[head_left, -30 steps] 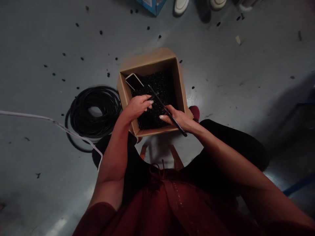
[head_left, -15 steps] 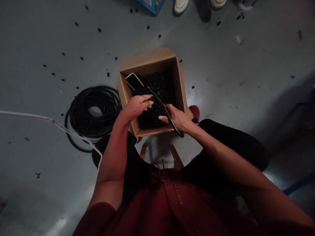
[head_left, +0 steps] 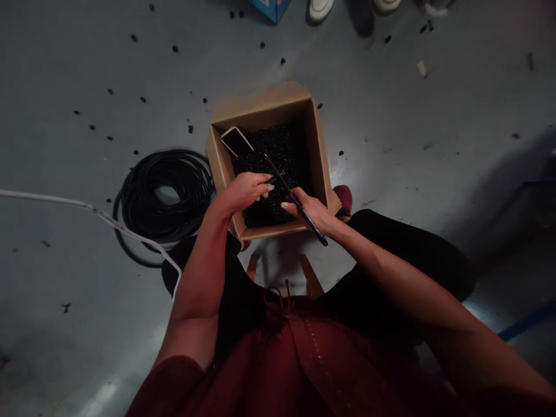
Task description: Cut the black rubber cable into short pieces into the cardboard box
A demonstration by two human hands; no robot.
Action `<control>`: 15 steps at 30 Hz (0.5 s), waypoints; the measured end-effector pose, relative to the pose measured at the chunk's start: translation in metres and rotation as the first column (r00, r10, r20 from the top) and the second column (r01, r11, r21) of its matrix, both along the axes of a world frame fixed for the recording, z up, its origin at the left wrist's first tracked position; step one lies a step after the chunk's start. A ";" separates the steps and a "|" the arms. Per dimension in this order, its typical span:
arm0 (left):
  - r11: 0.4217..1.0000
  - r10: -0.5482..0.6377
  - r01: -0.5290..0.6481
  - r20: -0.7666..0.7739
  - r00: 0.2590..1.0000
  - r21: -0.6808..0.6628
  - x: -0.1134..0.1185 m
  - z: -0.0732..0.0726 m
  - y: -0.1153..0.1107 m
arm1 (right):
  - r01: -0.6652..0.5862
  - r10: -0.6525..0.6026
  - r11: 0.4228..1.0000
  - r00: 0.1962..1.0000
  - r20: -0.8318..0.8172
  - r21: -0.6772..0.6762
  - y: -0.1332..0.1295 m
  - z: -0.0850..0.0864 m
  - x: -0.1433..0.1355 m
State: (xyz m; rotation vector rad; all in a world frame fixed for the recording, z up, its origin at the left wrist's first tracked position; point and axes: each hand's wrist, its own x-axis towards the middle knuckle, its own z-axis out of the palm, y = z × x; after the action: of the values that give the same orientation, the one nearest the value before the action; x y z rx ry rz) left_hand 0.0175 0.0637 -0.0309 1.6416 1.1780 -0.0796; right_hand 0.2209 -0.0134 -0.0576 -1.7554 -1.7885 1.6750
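Note:
A cardboard box (head_left: 320,156) stands open between my knees, holding a heap of small black pieces (head_left: 278,145). My left hand (head_left: 248,192) is over the box, its thumb and fingers pinched together; a dark bit seems to be between them, too small to name. My right hand (head_left: 313,209) grips a long, thin black strip (head_left: 311,223), which slants from over the heap down past the box's near edge. The strip's far end lies close to my left fingertips. A flat dark object with a pale rim (head_left: 237,142), phone-like, leans in the box's far left corner.
A coil of black hose or cable (head_left: 130,202) lies on the floor left of the box. A white cord (head_left: 87,206) runs to my left arm. Small black bits (head_left: 175,49) are scattered around. A blue box (head_left: 274,10) and another person's shoes (head_left: 320,8) are at the top.
The black strip has shifted slightly toward me and looks straighter. My left hand has moved a little down and right, still pinched. The box and coil stay in place.

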 end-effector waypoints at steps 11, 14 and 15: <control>0.992 -0.122 0.114 -0.258 0.958 -0.044 0.012 -0.041 -0.013 | 0.086 -0.100 0.973 0.994 -0.053 -0.213 -0.038 -0.027 -0.019; 0.995 -0.099 0.090 -0.243 0.965 -0.047 0.008 -0.056 -0.016 | 0.130 -0.157 0.962 0.983 -0.096 -0.239 -0.045 -0.033 -0.021; 0.998 -0.055 0.049 -0.189 0.980 -0.037 0.006 -0.060 -0.016 | 0.144 -0.172 0.962 0.980 -0.105 -0.234 -0.045 -0.033 -0.021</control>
State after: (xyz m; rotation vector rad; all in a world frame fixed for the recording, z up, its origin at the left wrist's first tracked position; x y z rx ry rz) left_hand 0.0231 0.0472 -0.0907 1.6650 1.2702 -0.2926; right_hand 0.2003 -0.0583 -0.0906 -1.7800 -1.4135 1.9354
